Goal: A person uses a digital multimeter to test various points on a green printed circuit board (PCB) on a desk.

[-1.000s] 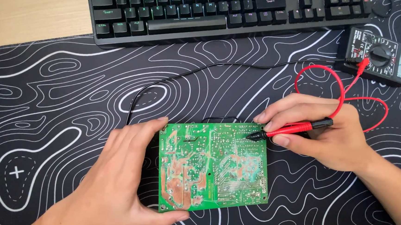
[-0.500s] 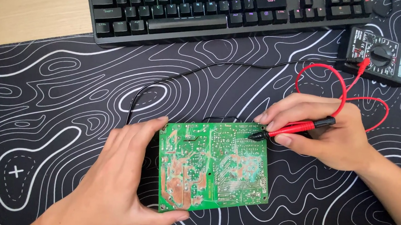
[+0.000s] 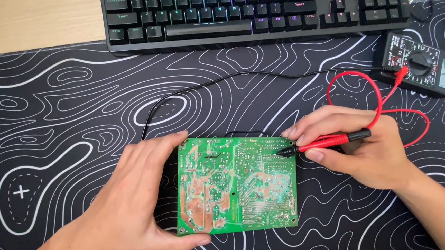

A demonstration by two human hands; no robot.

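- Probing the solder side of a green circuit board (image 3: 237,185), the right hand (image 3: 357,151) pinches a red multimeter probe (image 3: 329,142) between thumb and fingertips, pen-fashion, its dark tip touching the board near the upper right corner.
- The left hand (image 3: 135,202) cups the board's left edge, with the thumb hooked under the lower left corner and the fingers curled along the top left, so it is grasping the board, not just resting on it.
- The board lies flat, copper traces up, on the black desk mat (image 3: 52,130) with white contour lines, toward the mat's near edge and about midway along it.
- To do this well, I'd judge the left hand should hold the board firm so it cannot skate on the mat, and the probe should come down steeply on one solder joint only; the pads there sit close together, and a slanted tip could bridge two.
- A black lead (image 3: 194,90) loops across the mat and disappears behind the board's top edge; where its tip sits I cannot tell.
- The red lead (image 3: 376,98) curls back to a black multimeter (image 3: 419,62) at the mat's far right corner, with a round dial and a small grey display.
- A black keyboard (image 3: 250,13) with coloured backlit keys runs along the mat's far edge; bare wooden desk (image 3: 34,10) shows at the far left.
- The meter carries small white markings around its dial, too small to make out.
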